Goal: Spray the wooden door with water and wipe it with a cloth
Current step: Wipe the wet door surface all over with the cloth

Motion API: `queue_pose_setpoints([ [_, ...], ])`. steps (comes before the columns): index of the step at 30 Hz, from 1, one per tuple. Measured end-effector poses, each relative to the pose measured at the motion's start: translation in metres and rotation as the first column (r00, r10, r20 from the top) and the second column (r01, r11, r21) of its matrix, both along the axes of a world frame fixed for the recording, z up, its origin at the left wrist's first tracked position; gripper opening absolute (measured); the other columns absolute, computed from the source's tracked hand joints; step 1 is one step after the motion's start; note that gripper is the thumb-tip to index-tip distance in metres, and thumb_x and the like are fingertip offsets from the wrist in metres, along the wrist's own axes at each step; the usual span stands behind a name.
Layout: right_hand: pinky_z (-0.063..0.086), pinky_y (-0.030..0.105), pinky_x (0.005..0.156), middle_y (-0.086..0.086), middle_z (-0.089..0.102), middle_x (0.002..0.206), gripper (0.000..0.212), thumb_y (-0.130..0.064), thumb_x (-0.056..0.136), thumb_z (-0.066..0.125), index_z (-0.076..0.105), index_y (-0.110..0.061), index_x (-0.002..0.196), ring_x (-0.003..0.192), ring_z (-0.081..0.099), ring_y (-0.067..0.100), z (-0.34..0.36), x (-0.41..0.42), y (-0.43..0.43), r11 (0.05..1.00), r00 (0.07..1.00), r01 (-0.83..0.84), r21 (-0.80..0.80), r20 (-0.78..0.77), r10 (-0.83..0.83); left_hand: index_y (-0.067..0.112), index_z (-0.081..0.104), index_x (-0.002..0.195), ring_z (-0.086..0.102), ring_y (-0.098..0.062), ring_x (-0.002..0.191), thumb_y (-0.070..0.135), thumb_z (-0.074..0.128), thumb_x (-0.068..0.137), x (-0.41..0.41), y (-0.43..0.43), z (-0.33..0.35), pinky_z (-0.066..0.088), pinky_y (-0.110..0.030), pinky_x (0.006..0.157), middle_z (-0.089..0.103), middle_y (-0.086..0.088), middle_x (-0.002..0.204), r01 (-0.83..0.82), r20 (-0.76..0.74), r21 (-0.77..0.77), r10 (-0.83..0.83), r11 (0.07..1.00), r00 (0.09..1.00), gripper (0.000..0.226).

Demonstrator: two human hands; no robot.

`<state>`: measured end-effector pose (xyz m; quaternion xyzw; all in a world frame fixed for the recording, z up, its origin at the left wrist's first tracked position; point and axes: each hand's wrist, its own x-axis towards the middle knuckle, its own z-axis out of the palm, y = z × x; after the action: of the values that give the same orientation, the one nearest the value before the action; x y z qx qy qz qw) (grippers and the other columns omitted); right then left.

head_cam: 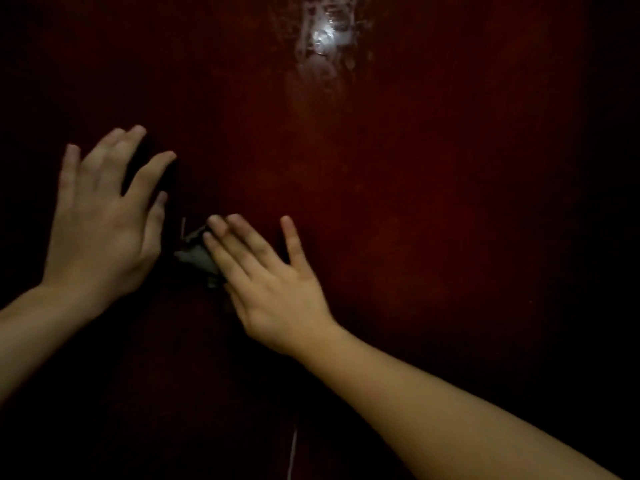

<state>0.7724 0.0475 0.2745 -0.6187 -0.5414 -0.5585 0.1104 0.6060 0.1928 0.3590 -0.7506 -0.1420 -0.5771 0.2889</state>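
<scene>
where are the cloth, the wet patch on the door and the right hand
cloth (197, 256): head view, on the grey fold showing past the right hand's fingertips
wet patch (327, 36): head view, on the shiny glare near the door's top
right hand (273, 285): head view, on the back of the hand, fingers spread flat

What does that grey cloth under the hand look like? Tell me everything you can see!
The cloth is small, grey and crumpled, and looks soft, though the dim light hides its weave. It sits against the dark red wooden door, low and left of the shiny wet patch. Only a bunched corner shows, because the right hand lies flat over the rest, fingers spread, pressing it to the door. The left hand is open beside it and does not seem to touch it.
</scene>
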Motion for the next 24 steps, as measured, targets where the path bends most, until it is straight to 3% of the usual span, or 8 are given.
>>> queue_pose_setpoints([
  [3, -0.011, 0.057, 0.124, 0.001, 0.016, 0.172, 0.071, -0.034, 0.099, 0.045, 0.019, -0.020, 0.164, 0.156, -0.008, 0.011, 0.013, 0.043, -0.024, 0.988, 0.991, -0.005, 0.151, -0.129, 0.025, 0.016, 0.036, 0.160, 0.019, -0.036, 0.159, 0.033, 0.032, 0.108, -0.030, 0.027, -0.011, 0.013, -0.065, 0.127, 0.009, 0.009, 0.168, -0.025, 0.044, -0.075, 0.028, 0.997, 0.999, 0.055],
  [6, -0.006, 0.068, 0.122, 0.006, 0.001, 0.174, 0.071, -0.036, 0.102, 0.031, 0.004, -0.015, 0.164, 0.157, -0.016, 0.020, 0.034, 0.087, -0.061, 0.903, 0.892, 0.219, 0.369, -0.451, -0.032, 0.018, 0.034, 0.162, 0.013, -0.029, 0.161, 0.035, 0.032, 0.109, -0.057, 0.044, -0.020, 0.004, -0.054, 0.131, 0.008, 0.007, 0.170, -0.051, 0.072, -0.120, 0.060, 0.991, 0.996, 0.056],
  [8, -0.003, 0.070, 0.122, 0.007, -0.009, 0.173, 0.068, -0.035, 0.106, 0.021, -0.003, -0.010, 0.164, 0.158, -0.015, 0.026, 0.042, 0.088, -0.068, 0.879, 0.845, 0.282, 0.385, -0.533, -0.038, 0.017, 0.033, 0.162, 0.014, -0.031, 0.161, 0.033, 0.034, 0.109, -0.071, 0.051, -0.026, -0.001, -0.049, 0.130, 0.015, -0.005, 0.174, -0.074, 0.100, -0.145, 0.089, 0.987, 0.991, 0.055],
  [11, -0.003, 0.070, 0.122, 0.009, -0.011, 0.173, 0.067, -0.034, 0.106, 0.021, -0.005, -0.008, 0.163, 0.159, -0.014, 0.028, 0.047, 0.065, -0.053, 0.902, 0.880, 0.229, 0.365, -0.474, -0.031, 0.019, 0.029, 0.163, 0.012, -0.035, 0.161, 0.032, 0.034, 0.108, -0.084, 0.060, -0.035, -0.006, -0.043, 0.130, 0.015, -0.016, 0.173, -0.095, 0.136, -0.197, 0.123, 0.976, 0.983, 0.057],
  [17, -0.004, 0.068, 0.123, 0.008, 0.001, 0.173, 0.074, -0.034, 0.101, 0.035, 0.008, -0.009, 0.164, 0.157, -0.013, 0.022, 0.045, -0.031, 0.033, 0.962, 0.976, 0.035, 0.272, -0.217, 0.026, 0.024, 0.021, 0.166, 0.001, -0.028, 0.163, 0.045, 0.034, 0.106, -0.102, 0.075, -0.054, -0.011, -0.042, 0.130, 0.005, -0.012, 0.176, -0.110, 0.115, -0.224, 0.139, 0.968, 0.984, 0.065],
  [20, -0.008, 0.063, 0.124, 0.007, 0.004, 0.173, 0.075, -0.035, 0.100, 0.041, 0.012, -0.010, 0.164, 0.156, -0.015, 0.019, 0.013, -0.076, 0.071, 0.993, 0.995, -0.101, 0.065, 0.003, 0.101, 0.022, 0.023, 0.166, 0.003, -0.027, 0.163, 0.048, 0.030, 0.107, -0.104, 0.080, -0.062, -0.007, -0.045, 0.130, 0.007, -0.012, 0.176, -0.069, 0.149, -0.208, 0.101, 0.976, 0.984, 0.064],
  [22, -0.010, 0.059, 0.125, 0.006, 0.003, 0.173, 0.076, -0.035, 0.101, 0.043, 0.010, -0.013, 0.165, 0.159, -0.010, 0.019, -0.009, -0.086, 0.076, 0.984, 0.974, -0.099, -0.149, 0.188, 0.126, 0.019, 0.028, 0.165, 0.005, -0.026, 0.163, 0.048, 0.028, 0.109, -0.107, 0.081, -0.064, -0.004, -0.046, 0.131, 0.011, -0.013, 0.175, -0.025, 0.166, -0.200, 0.060, 0.979, 0.984, 0.063],
  [24, -0.011, 0.058, 0.125, 0.004, 0.006, 0.173, 0.077, -0.033, 0.099, 0.047, 0.011, -0.019, 0.165, 0.160, -0.001, 0.018, -0.001, -0.079, 0.068, 0.969, 0.955, -0.100, -0.226, 0.253, 0.158, 0.017, 0.031, 0.163, 0.007, -0.027, 0.163, 0.049, 0.025, 0.110, -0.108, 0.080, -0.063, -0.003, -0.047, 0.131, 0.013, -0.013, 0.175, 0.018, 0.182, -0.212, 0.021, 0.977, 0.983, 0.062],
])
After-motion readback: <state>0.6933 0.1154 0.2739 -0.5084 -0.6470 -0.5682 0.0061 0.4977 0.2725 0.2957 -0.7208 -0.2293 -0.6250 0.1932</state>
